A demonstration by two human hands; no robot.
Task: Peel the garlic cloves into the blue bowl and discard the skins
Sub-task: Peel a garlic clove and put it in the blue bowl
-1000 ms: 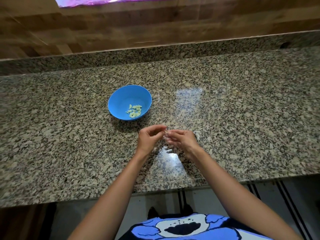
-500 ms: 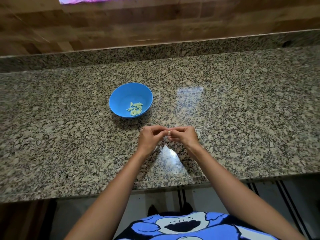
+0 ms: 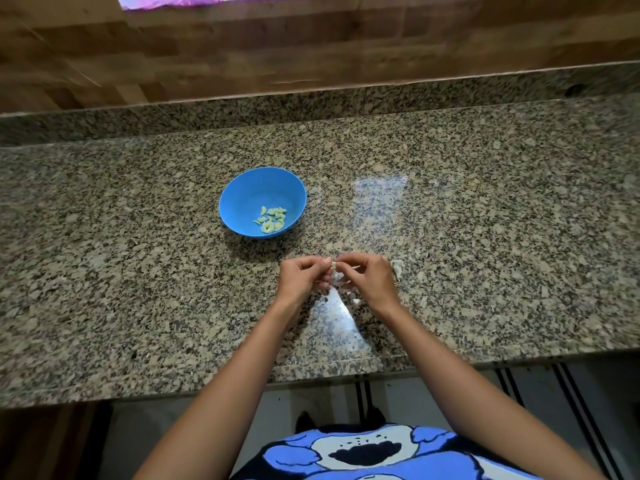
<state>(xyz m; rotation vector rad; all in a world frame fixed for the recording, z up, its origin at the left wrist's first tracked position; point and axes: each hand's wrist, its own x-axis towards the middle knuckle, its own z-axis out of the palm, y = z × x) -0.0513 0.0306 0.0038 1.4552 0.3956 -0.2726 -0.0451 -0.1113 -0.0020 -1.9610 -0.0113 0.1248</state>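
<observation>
A blue bowl (image 3: 242, 199) stands on the granite counter and holds several pale peeled garlic cloves (image 3: 272, 220). Just in front of it, my left hand (image 3: 301, 280) and my right hand (image 3: 369, 280) meet fingertip to fingertip over the counter. Between them they pinch one small garlic clove (image 3: 334, 264), of which only a pale sliver shows. Bits of papery skin (image 3: 397, 267) lie on the counter right of my right hand, and more small scraps (image 3: 355, 301) sit under the hands.
The granite counter (image 3: 485, 237) runs the full width, with a low granite upstand and a wooden wall behind. Its front edge is near my body, with floor tiles below.
Both hands have closed together on the clove, with the fingertips now tighter than a second ago. The bowl and its cloves have not moved.
</observation>
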